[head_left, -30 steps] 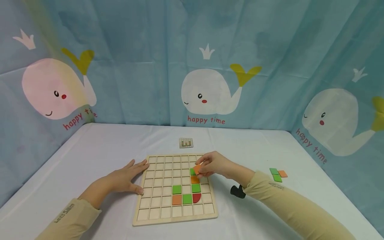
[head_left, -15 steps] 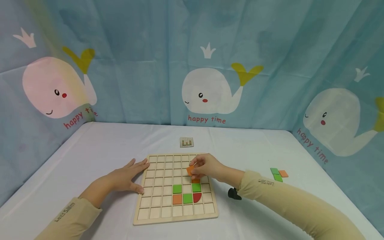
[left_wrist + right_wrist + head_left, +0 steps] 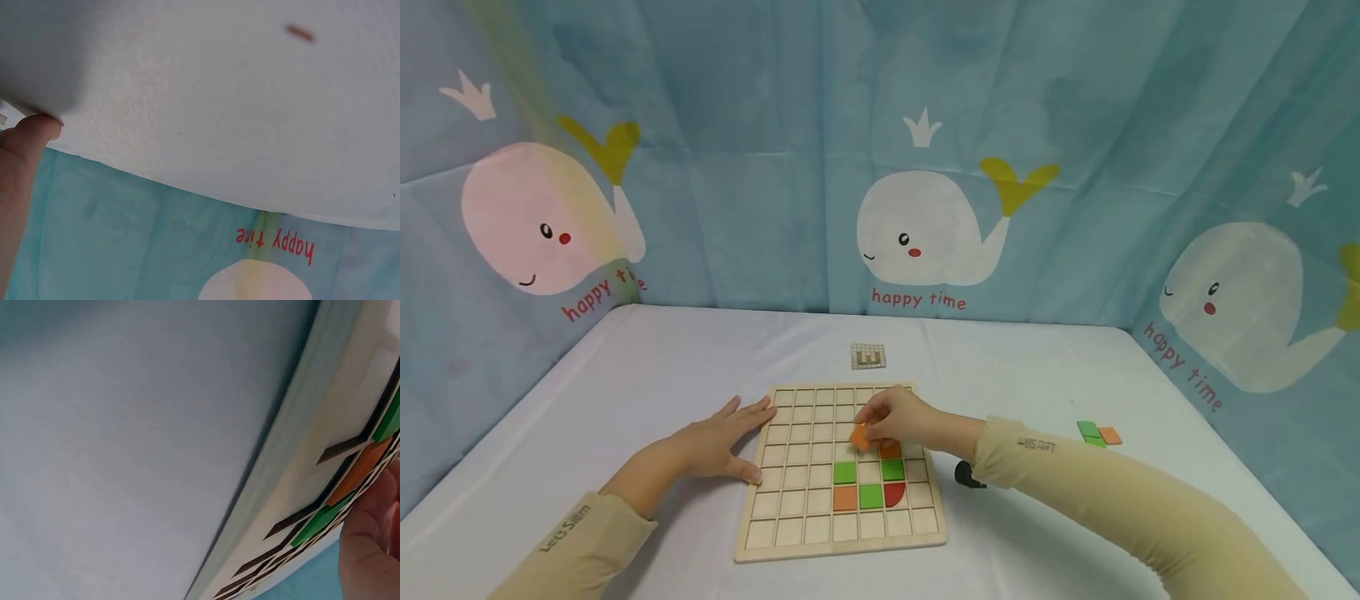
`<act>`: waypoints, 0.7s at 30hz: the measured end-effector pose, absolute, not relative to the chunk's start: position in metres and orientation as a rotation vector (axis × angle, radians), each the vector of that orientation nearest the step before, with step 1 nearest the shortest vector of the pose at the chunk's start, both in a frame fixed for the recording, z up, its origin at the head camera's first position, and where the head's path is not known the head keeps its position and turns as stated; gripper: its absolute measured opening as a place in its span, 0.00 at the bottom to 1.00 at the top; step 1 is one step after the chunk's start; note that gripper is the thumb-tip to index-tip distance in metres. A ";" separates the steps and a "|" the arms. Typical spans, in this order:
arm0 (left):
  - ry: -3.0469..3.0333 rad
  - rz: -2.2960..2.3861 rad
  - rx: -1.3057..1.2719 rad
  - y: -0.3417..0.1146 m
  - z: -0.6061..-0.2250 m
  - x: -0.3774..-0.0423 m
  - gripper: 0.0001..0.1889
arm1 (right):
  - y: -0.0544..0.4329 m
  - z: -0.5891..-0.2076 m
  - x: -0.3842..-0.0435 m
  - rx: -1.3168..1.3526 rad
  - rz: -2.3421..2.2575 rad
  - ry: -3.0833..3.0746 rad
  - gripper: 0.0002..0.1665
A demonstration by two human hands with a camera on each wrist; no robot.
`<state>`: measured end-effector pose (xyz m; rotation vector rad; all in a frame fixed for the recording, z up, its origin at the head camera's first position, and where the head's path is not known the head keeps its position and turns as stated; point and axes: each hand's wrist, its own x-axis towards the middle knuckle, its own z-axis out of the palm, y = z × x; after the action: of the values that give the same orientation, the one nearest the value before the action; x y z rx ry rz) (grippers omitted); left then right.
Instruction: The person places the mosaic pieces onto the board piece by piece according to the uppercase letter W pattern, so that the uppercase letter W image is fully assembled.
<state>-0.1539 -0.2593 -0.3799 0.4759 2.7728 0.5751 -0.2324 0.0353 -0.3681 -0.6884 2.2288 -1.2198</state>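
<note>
A wooden grid board [image 3: 792, 503] lies on the table in the head view. My left hand [image 3: 718, 446] rests on its left edge with fingers spread. Over the board's upper middle, my right hand [image 3: 904, 417] pinches an orange square tile [image 3: 859, 437], tilted, between thumb and fingers. Set in cells below are a green tile [image 3: 845, 472], an orange tile [image 3: 845, 498], a red quarter-round tile [image 3: 894, 495] and more green ones. Another orange tile [image 3: 891, 451] sits just under the right hand. In the right wrist view, a green tile [image 3: 325, 519] lies near the fingers.
A small pattern card [image 3: 868, 357] lies behind the board. Loose green tiles [image 3: 1087, 429] and an orange tile [image 3: 1110, 436] lie at the right. A black object [image 3: 967, 475] shows below the right sleeve. A whale-print curtain [image 3: 760, 225] hangs behind the table.
My right hand has moved left across the board with the orange tile, from the right-hand columns towards the middle. My left hand has stayed on the edge.
</note>
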 end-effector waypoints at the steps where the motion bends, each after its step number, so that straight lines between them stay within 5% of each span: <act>1: 2.773 0.576 0.476 -0.259 -0.380 -0.154 0.54 | 0.034 -0.368 -0.233 -0.703 -1.206 2.232 0.10; 21: 2.775 0.580 0.467 -0.259 -0.380 -0.154 0.54 | 0.016 -0.370 -0.237 -0.915 -1.036 2.227 0.06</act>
<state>-0.1536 -0.2586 -0.3797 0.4674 2.7753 0.5803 -0.2366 0.0165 -0.3704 -0.9151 2.2272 -1.0365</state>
